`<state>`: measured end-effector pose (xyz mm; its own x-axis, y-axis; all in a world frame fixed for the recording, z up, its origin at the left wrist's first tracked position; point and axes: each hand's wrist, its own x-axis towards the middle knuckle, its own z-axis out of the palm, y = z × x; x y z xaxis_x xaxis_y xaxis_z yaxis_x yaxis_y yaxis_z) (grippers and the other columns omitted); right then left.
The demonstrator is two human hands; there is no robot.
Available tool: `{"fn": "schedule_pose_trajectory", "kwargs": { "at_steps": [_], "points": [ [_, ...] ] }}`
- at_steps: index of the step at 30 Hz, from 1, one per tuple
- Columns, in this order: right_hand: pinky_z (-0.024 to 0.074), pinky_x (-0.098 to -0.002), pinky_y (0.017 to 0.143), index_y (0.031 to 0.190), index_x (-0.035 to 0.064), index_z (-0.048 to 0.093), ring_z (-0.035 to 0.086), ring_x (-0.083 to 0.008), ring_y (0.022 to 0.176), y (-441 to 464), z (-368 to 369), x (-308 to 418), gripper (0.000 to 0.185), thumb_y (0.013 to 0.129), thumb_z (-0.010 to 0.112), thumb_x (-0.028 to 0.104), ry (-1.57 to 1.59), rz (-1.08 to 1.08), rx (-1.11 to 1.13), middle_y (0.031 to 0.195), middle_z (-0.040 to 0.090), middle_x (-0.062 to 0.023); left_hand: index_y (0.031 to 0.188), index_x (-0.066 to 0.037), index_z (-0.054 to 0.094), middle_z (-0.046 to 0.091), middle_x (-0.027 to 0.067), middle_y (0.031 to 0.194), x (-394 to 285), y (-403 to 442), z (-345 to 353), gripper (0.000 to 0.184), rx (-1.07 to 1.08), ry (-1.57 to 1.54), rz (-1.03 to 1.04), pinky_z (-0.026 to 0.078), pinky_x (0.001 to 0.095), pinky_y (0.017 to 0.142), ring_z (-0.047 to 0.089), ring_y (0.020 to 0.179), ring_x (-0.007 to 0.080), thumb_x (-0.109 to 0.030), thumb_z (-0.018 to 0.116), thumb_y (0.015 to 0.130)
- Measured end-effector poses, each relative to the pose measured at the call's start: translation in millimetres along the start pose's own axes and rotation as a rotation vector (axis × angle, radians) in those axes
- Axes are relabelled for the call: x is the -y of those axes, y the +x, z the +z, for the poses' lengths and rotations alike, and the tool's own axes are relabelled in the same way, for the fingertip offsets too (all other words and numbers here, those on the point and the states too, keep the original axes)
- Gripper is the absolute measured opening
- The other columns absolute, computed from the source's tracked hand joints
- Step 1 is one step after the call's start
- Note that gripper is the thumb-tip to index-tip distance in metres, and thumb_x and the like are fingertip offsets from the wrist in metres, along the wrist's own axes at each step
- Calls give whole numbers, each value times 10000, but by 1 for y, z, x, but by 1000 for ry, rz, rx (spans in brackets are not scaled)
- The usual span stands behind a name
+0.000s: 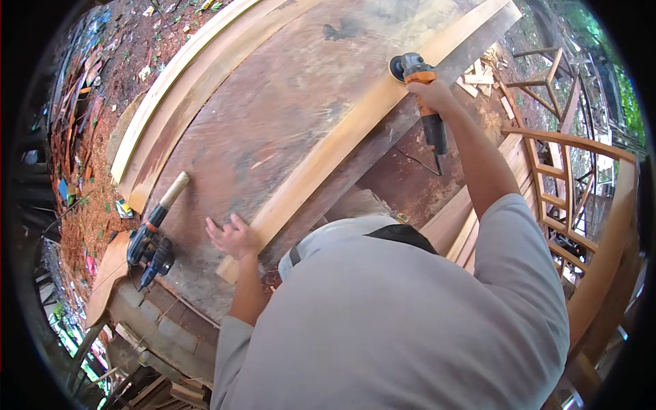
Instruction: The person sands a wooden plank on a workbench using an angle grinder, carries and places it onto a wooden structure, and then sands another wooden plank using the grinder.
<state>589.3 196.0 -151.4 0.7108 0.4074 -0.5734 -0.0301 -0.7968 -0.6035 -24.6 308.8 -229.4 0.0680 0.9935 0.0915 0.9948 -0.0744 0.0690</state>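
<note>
My right hand [434,97] is wrapped around the orange and black body of an angle grinder [432,126]. The grinder's round disc [397,68] is at the upper part of a long pale wooden plank [335,147], apparently on its face. This plank runs diagonally across a worn, stained tabletop [273,102]. At the plank's near end, my left hand [234,237] has its fingers spread, the palm side against the plank's edge. Whether it presses down cannot be seen.
Curved wooden strips [198,82] lie along the table's far left side. A power tool with a black body [147,246] and a wooden stick [175,189] sit at the left edge. Wooden frames [567,184] stand at right, near stacked boards [454,229] and offcuts [478,78].
</note>
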Motion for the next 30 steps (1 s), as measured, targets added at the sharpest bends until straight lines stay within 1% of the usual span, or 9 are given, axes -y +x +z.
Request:
{"fn": "schedule_pose_trajectory", "kwargs": {
  "at_steps": [7, 9, 11, 13, 17, 19, 22, 23, 30],
  "points": [
    [526, -350, 588, 1060, 112, 760, 633, -140, 645, -123, 103, -12, 282, 812, 786, 243, -74, -321, 51, 777, 676, -33, 969, 36, 771, 339, 177, 1642, 4, -2, 3, 556, 85, -44, -27, 221, 657, 1204, 261, 1528, 416, -453, 517, 1041],
    [578, -373, 754, 1100, 80, 769, 729, -230, 846, -158, 118, -7, 349, 801, 776, 260, -64, -152, 144, 929, 752, -105, 987, 37, 767, 330, 180, 1645, 6, -2, 3, 558, 86, -81, -24, 205, 667, 1205, 246, 1533, 416, -450, 503, 1048],
    [575, -373, 790, 1109, 92, 771, 732, -223, 868, -202, 127, 3, 361, 793, 791, 266, -71, -211, 143, 956, 757, -115, 1005, 39, 764, 322, 183, 1648, 8, -4, 4, 561, 86, -126, -24, 189, 678, 1206, 231, 1539, 416, -447, 488, 1056],
    [567, -371, 840, 1099, 85, 770, 731, -218, 901, -233, 139, 12, 365, 785, 808, 267, -74, -73, 237, 971, 762, -125, 1023, 45, 748, 380, 192, 1613, 10, -4, 3, 537, 22, -165, -5, 224, 633, 1203, 317, 1495, 406, -419, 482, 1068],
    [589, -394, 825, 1092, 47, 758, 747, -291, 928, -247, 193, -16, 474, 754, 811, 376, -193, -383, 219, 1008, 762, -174, 1090, 89, 696, 476, 214, 1522, 23, 16, -7, 509, -11, -649, 10, 317, 514, 1168, 446, 1390, 364, -375, 486, 1085],
    [595, -407, 772, 1103, 32, 733, 749, -301, 878, -266, 212, -8, 462, 765, 812, 337, -233, -296, 277, 969, 758, -168, 1162, 137, 630, 543, 222, 1416, 24, 23, -20, 499, -47, -1028, -170, 398, 407, 1087, 538, 1259, 324, -339, 498, 1095],
    [585, -449, 809, 1081, 0, 699, 748, -352, 919, -315, 222, 36, 462, 740, 790, 298, -401, -115, 472, 946, 752, -206, 1213, 156, 594, 553, 227, 1375, 44, 38, -3, 506, 16, -1159, -243, 419, 381, 1064, 553, 1230, 312, -327, 498, 1099],
    [581, -453, 826, 1067, -2, 698, 743, -367, 921, -318, 239, 30, 456, 725, 777, 289, -377, -230, 480, 947, 748, -221, 1230, 163, 581, 556, 229, 1362, 47, 42, -1, 510, 35, -1204, -267, 427, 372, 1056, 559, 1220, 308, -323, 498, 1100],
    [588, -443, 826, 1016, 7, 720, 737, -372, 918, -314, 239, 26, 427, 692, 774, 280, -388, -322, 477, 959, 748, -228, 1265, 138, 597, 517, 244, 1428, 3, 34, 19, 507, -12, -990, -154, 369, 454, 1131, 498, 1314, 351, -329, 495, 1096]
  ]
}}
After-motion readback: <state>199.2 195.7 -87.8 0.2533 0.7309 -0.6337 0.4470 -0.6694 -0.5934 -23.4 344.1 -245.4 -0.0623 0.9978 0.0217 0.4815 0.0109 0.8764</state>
